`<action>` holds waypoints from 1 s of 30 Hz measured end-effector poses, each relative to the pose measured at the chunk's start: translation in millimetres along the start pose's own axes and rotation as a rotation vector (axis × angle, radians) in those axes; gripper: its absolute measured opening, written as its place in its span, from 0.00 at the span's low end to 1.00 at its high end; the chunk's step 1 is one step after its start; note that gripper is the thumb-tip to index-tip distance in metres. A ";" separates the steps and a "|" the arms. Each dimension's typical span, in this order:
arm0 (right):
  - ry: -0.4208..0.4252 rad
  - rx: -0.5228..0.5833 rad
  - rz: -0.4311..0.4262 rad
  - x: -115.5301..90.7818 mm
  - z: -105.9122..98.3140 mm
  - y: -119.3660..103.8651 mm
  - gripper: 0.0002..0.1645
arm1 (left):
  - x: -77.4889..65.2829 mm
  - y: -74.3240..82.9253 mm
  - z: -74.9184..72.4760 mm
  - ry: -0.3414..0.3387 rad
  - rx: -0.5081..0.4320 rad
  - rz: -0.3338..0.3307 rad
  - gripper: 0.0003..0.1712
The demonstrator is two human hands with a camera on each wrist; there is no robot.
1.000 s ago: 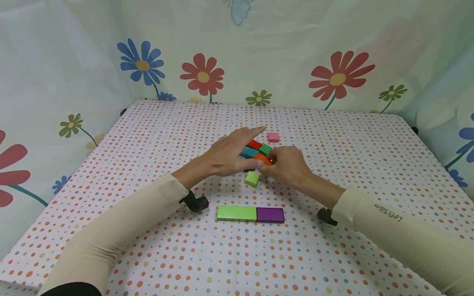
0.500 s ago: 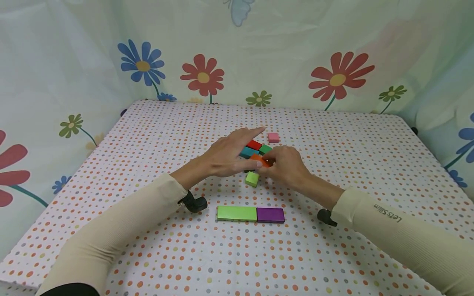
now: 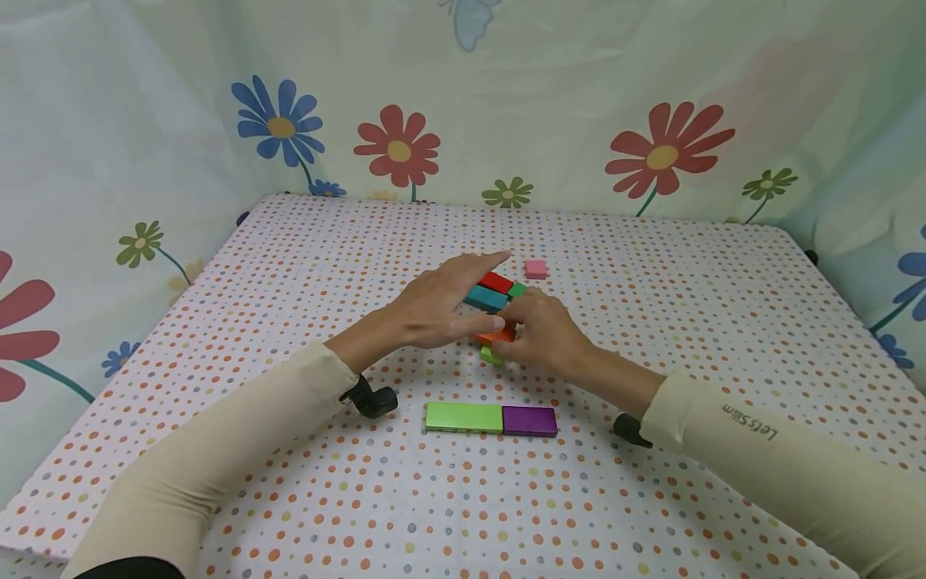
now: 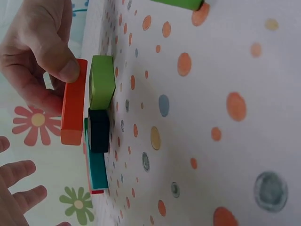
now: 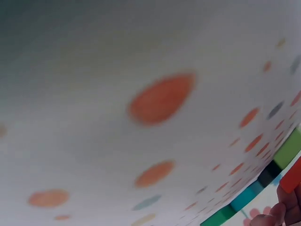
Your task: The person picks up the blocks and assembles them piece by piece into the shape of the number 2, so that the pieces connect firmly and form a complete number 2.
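Observation:
My right hand point(image 3: 547, 334) pinches an orange rectangular block point(image 4: 74, 106) by one end. In the left wrist view the block is lifted off the cloth, beside a short lime-green block point(image 4: 102, 82) and a black block point(image 4: 99, 131). My left hand point(image 3: 440, 304) hovers left of the group with its fingers spread and holds nothing. Between the hands lie a teal block point(image 3: 486, 298), a red block point(image 3: 497, 281) and a green block point(image 3: 517, 289), close together. The left hand covers part of the group in the head view.
Nearer to me, a long lime-green block point(image 3: 464, 416) and a purple block point(image 3: 530, 420) lie end to end. Behind the group sits a pink block point(image 3: 535, 269). A dotted cloth point(image 3: 347, 490) covers the table, and a flowered curtain point(image 3: 557, 88) hangs behind.
The orange block has come away from the teal and green blocks, toward me and left, in my right hand. It now partly covers the short lime-green block. The left hand has barely moved.

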State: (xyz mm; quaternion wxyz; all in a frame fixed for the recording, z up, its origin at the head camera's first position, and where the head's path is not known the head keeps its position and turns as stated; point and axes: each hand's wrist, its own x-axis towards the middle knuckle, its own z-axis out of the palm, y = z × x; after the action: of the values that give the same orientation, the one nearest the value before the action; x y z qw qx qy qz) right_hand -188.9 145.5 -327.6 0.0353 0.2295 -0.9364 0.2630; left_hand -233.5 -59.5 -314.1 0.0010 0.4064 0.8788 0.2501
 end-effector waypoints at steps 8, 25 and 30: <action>-0.030 0.027 0.020 -3.2 5.9 -10.7 0.14 | -1.1 0.0 0.6 0.008 -0.007 0.009 0.48; -0.123 0.061 -0.071 -8.2 10.7 -21.1 0.16 | -6.6 -1.6 0.4 -0.002 -0.086 -0.009 0.49; -0.142 0.031 -0.121 -9.4 9.6 -24.5 0.16 | -9.7 -1.0 -0.9 -0.001 -0.127 -0.008 0.48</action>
State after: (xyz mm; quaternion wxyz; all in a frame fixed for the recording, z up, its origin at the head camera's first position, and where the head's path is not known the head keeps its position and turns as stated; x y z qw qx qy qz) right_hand -169.0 126.0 -325.9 -0.0191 0.3043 -0.9168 0.2579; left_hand -227.9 -67.4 -315.7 0.0282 0.4023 0.8627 0.3051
